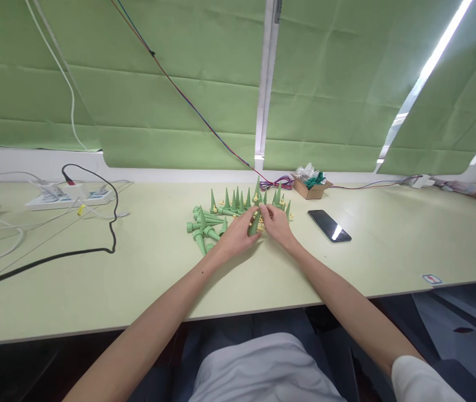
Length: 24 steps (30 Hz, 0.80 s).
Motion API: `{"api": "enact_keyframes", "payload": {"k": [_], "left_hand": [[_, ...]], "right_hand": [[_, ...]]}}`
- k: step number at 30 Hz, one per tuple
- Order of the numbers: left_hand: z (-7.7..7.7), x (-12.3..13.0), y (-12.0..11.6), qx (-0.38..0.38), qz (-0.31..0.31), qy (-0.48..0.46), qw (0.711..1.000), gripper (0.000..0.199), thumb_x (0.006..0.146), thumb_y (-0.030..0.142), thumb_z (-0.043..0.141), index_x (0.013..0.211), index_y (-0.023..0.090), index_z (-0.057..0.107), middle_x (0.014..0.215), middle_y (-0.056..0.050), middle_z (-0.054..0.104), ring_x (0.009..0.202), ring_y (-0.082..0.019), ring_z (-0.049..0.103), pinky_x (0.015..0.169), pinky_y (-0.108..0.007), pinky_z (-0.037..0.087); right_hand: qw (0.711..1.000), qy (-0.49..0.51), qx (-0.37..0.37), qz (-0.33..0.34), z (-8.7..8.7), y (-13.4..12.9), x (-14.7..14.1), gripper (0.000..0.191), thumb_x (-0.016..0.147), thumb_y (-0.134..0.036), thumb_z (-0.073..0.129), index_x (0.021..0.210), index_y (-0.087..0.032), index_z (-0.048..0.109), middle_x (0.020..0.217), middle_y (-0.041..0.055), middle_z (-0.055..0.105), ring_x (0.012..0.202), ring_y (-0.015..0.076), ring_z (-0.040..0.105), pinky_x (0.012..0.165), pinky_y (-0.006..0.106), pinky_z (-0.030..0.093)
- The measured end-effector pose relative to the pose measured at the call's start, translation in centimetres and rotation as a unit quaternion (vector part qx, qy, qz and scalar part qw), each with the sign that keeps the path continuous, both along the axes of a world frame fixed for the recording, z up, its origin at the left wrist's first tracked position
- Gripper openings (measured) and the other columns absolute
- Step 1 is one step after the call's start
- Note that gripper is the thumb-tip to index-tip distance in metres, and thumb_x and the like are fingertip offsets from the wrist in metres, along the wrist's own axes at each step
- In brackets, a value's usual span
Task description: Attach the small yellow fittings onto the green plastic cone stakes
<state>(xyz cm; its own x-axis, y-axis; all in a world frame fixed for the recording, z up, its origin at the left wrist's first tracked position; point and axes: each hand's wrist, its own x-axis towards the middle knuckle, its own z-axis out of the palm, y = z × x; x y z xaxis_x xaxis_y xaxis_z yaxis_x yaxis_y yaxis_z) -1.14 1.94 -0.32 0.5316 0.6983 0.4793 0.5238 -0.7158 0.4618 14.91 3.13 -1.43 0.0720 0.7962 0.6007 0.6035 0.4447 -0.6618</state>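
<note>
My left hand [239, 234] is wrapped round a green plastic spike [254, 224], which looks like a plant watering spike and leans slightly, tip upward. At its upper end, my right hand [276, 223] pinches with thumb and fingers; whatever is between them is too small or hidden to name. Several more green spikes [199, 239] lie loosely to the left of my hands. Behind the hands, other green spikes [227, 199] stand point up in a cluster. Small yellow parts [290, 216] show among them.
To the right lies a black phone [329, 225]. A small cardboard box [310, 190] with plastic wrap and green material stands at the back, near coiled wires [280, 182]. On the left are a white power strip [70, 198] and a black cable [114, 223]. The table's front edge [221, 316] runs before me.
</note>
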Motion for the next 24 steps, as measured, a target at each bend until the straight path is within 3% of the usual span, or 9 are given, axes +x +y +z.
{"api": "enact_keyframes", "payload": {"k": [9, 17, 20, 24], "left_hand": [[-0.22, -0.04, 0.02, -0.006, -0.003, 0.012, 1.0, 0.061, 0.081, 0.026, 0.062, 0.138, 0.022, 0.041, 0.092, -0.004, 0.063, 0.07, -0.018, 0.057, 0.064, -0.03, 0.045], [-0.5, -0.09, 0.45, -0.025, -0.001, -0.002, 1.0, 0.055, 0.084, 0.032, 0.062, 0.135, 0.02, 0.045, 0.105, -0.008, 0.065, 0.08, -0.019, 0.062, 0.07, -0.032, 0.05], [-0.55, -0.05, 0.56, -0.011, 0.011, -0.014, 1.0, 0.041, 0.088, 0.029, 0.055, 0.128, 0.018, 0.05, 0.108, -0.01, 0.064, 0.084, -0.019, 0.063, 0.073, -0.032, 0.051], [-0.23, 0.08, 0.39, 0.018, 0.029, -0.03, 0.999, 0.023, 0.092, 0.023, 0.044, 0.11, 0.018, 0.058, 0.096, -0.007, 0.065, 0.082, -0.019, 0.061, 0.073, -0.032, 0.049]], "right_hand": [[1.0, -0.016, 0.011, 0.0, -0.16, 0.28, 0.08, 0.04, 0.096, -0.043, 0.04, 0.062, -0.022, 0.04, 0.055, -0.0022, 0.041, 0.055, 0.0142, 0.038, 0.056, 0.028, 0.029], [0.999, -0.004, 0.035, -0.024, 0.08, -0.01, 0.1, 0.038, 0.094, -0.039, 0.042, 0.06, -0.022, 0.033, 0.053, -0.0045, 0.035, 0.053, 0.0124, 0.032, 0.056, 0.028, 0.028], [0.998, -0.013, 0.046, -0.037, 0.08, -0.05, 0.17, 0.039, 0.093, -0.038, 0.043, 0.06, -0.023, 0.029, 0.052, -0.0048, 0.033, 0.052, 0.0122, 0.03, 0.055, 0.028, 0.027], [0.997, -0.023, 0.055, -0.055, 0.18, -0.14, 0.22, 0.039, 0.093, -0.038, 0.043, 0.059, -0.023, 0.029, 0.051, -0.0048, 0.033, 0.052, 0.0121, 0.028, 0.055, 0.027, 0.028]]}}
